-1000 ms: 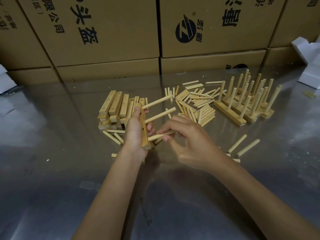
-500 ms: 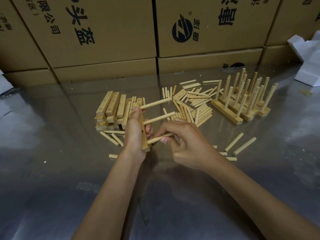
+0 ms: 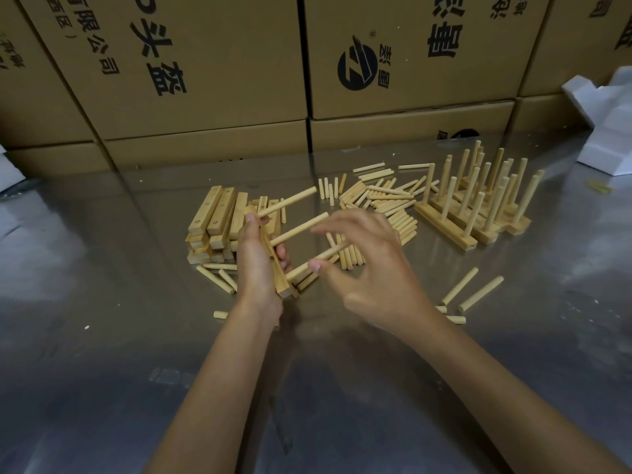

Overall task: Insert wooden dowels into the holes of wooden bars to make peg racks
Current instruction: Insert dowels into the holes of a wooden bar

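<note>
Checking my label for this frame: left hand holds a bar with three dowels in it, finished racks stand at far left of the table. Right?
One thing is wrong: the finished racks stand at the far right of the table, not the left, as the head view shows. The stack at left is bare bars. The left hand does hold a bar with three dowels in it.

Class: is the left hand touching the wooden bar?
Touching. Head view: left hand grips the wooden bar, fingers curled round it.
</note>
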